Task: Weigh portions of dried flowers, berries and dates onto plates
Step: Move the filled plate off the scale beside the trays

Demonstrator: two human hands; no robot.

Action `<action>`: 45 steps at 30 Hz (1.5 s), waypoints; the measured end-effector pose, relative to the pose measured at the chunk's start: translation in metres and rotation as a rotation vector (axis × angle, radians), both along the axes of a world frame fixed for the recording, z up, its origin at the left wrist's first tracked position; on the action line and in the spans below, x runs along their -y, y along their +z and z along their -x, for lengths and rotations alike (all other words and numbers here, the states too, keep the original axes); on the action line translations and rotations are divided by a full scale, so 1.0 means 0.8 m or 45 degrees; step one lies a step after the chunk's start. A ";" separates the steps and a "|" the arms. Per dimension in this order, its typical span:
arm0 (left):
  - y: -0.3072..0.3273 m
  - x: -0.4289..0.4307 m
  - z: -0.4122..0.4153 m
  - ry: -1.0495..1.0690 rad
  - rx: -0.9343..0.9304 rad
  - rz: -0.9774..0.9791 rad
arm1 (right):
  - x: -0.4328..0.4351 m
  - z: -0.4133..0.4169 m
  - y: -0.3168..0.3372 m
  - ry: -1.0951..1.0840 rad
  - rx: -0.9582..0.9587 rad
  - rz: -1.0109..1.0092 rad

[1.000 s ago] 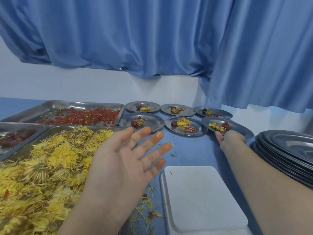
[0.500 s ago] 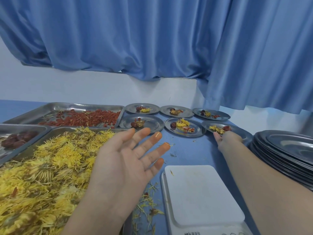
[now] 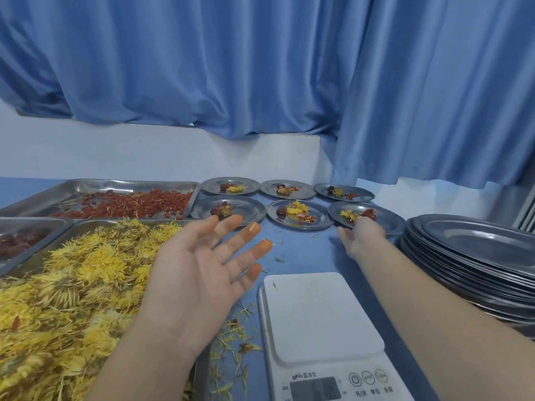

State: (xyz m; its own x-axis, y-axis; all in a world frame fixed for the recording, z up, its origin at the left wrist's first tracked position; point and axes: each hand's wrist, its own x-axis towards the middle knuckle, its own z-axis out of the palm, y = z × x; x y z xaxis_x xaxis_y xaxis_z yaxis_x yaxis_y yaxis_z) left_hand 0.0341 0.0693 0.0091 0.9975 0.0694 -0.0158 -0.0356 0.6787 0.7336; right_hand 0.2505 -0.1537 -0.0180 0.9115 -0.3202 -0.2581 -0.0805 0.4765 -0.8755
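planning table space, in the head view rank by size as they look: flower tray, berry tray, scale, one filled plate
1. flower tray
2. scale and berry tray: unsure; the scale fills more frame but is nearer
3. filled plate by the right hand

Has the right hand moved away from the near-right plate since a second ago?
No. The right hand stays at the near rim of the near-right plate.

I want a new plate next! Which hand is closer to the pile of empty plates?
Right. The right hand is just left of the pile; the left hand hangs farther left, by the flower tray.
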 end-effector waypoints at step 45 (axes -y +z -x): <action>-0.008 0.015 0.004 -0.071 -0.002 -0.500 | 0.146 0.213 0.125 -0.156 0.500 2.880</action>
State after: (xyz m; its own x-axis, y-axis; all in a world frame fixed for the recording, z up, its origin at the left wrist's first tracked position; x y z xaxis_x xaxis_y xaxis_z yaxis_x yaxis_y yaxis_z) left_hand 0.0307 0.0571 0.0025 0.9999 0.0162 0.0000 -0.0057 0.3471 0.9378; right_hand 0.0803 -0.2705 0.0821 0.7710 0.2231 0.5965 0.1112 -0.9694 0.2187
